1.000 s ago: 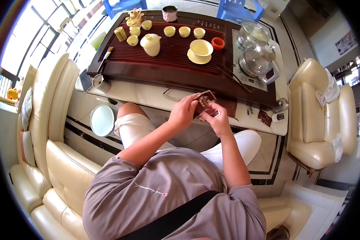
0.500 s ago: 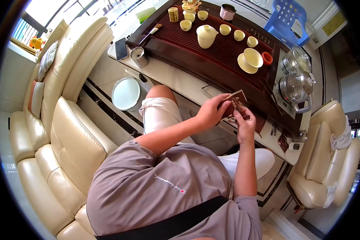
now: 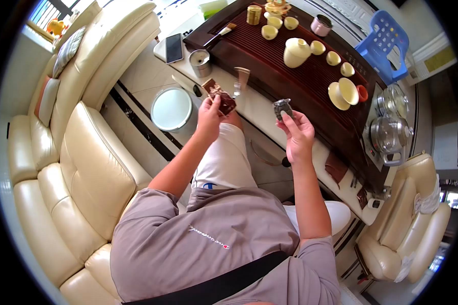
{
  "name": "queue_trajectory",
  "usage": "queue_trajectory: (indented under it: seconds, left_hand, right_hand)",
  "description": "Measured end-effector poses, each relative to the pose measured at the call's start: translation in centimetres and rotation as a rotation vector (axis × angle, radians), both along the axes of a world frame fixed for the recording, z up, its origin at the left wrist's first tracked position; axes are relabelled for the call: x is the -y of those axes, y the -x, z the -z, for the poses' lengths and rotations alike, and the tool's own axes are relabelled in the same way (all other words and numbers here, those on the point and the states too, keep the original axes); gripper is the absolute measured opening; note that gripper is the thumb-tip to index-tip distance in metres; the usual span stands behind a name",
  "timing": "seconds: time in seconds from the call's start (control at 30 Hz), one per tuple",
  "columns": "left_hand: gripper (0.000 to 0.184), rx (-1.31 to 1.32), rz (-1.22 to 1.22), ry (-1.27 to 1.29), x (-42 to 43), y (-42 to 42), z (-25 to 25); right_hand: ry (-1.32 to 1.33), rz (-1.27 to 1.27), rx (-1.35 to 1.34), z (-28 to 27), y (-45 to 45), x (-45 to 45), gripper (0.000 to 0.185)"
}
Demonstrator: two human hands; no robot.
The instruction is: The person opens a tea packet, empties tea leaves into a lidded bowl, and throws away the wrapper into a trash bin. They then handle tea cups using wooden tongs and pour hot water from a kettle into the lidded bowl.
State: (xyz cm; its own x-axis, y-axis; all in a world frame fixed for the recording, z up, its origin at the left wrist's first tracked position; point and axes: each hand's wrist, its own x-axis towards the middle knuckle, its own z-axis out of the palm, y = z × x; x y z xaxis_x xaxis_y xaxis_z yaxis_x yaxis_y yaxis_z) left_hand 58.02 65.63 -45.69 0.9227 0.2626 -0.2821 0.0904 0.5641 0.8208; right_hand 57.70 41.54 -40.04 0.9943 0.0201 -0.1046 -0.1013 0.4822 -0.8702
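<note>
My left hand [image 3: 209, 118] is closed on a dark red wrapper [image 3: 222, 99], held above the floor near the round lidded bin [image 3: 171, 109]. Between the thumb and fingers of my right hand [image 3: 298, 133] is a small dark packet [image 3: 282, 109], raised over the front edge of the tea table [image 3: 262, 114]. The two hands are well apart. Near the wrapper, a blurred brownish strip [image 3: 242, 76] shows at the table's front edge. A red-brown cloth or pouch [image 3: 336, 167] lies on the table to the right of my right hand.
The dark tea tray [image 3: 269, 56] carries a pale lidded pot [image 3: 296, 52], several small cups, a larger bowl [image 3: 343, 93] and a brush [image 3: 221, 34]. A phone [image 3: 174, 48] and metal canister [image 3: 200, 63] stand left. Glass kettles [image 3: 388, 133] stand right.
My hands have separated: the left moved left with the wrapper, the right now holds a dark packet apart from it. The view has turned, shifting the table toward the right.
</note>
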Motion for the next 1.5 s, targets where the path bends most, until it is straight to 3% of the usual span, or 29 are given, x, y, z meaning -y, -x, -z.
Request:
queue_trajectory:
  seconds: [0.17, 0.4, 0.47, 0.67, 0.8, 1.03, 1.23, 1.37, 1.5]
  left_hand:
    - [0.025, -0.005, 0.011, 0.015, -2.7, 1.6, 1.1]
    - [0.02, -0.015, -0.116, 0.258, -6.7, 2.4, 3.8]
    - [0.02, -0.256, -0.219, 0.187, -9.0, 3.2, 4.4]
    - [0.02, -0.392, -0.307, 0.299, -14.7, 5.0, 19.5]
    - [0.017, -0.377, -0.424, 0.259, -15.2, 4.4, 20.0]
    - [0.018, -0.379, -0.459, 0.061, -14.6, 4.4, 15.6]
    - [0.026, -0.051, -0.668, -0.775, -18.5, 2.9, 10.4]
    - [0.022, 0.02, -0.604, -1.646, -21.6, 1.7, 8.5]
    - [0.025, -0.181, -0.453, -1.876, -21.7, 1.8, 7.6]
  right_hand:
    - [0.045, -0.202, -0.06, 0.8, -1.5, -8.1, 0.027]
    - [0.087, -0.4, -0.133, 3.2, -2.3, -15.9, 0.027]
    - [0.122, -0.42, -0.162, 3.8, -2.1, -17.6, 0.026]
    - [0.244, -0.459, -0.181, 6.0, -1.4, -20.1, 0.026]
    - [0.251, -0.444, -0.214, 6.0, -1.5, -20.3, 0.023]
    - [0.251, -0.466, -0.133, 6.1, -1.1, -20.0, 0.023]
    - [0.232, -0.479, -0.078, 7.1, -0.7, -19.5, 0.022]
    - [0.249, -0.463, -0.018, 7.2, -0.3, -19.6, 0.021]
    - [0.367, -0.465, 0.01, 7.5, -0.2, -19.7, 0.024]
